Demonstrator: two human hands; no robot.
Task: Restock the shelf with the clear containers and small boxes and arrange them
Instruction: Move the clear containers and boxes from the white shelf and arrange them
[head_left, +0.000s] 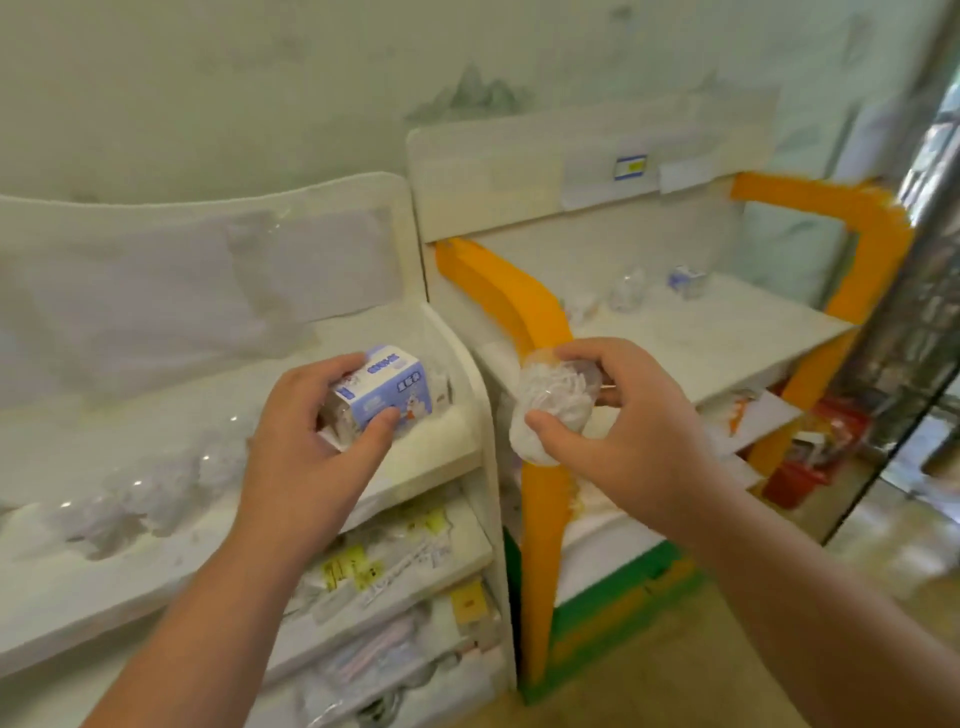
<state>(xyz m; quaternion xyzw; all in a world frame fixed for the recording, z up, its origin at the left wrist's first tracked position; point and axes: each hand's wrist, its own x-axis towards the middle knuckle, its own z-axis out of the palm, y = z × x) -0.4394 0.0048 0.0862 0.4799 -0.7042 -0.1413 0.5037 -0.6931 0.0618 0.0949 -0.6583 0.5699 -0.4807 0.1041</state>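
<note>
Left hand (306, 431) gripping small blue box (387, 387) over white shelf (441, 452) edge. Right hand (623, 415) clamped on clear container (553, 405) of white stuff, beside orange frame (540, 322). Bare shelf room behind.

This is a small shop, seen from the aisle side of its display racks. A white tiered shelf unit (426, 457) stands on the left, its top shelf carrying a row of clear containers (150, 493) and its lower tiers packed with bagged goods bearing yellow labels (348, 566). Beside it stands a second rack with an orange frame (540, 499) and a green base; a blue and yellow price tag (629, 167) is stuck to its upper board, and a few small items, among them a small box (687, 278), sit at the back of its shelf. Red packaged stock (810, 457) lies low on the right.
</note>
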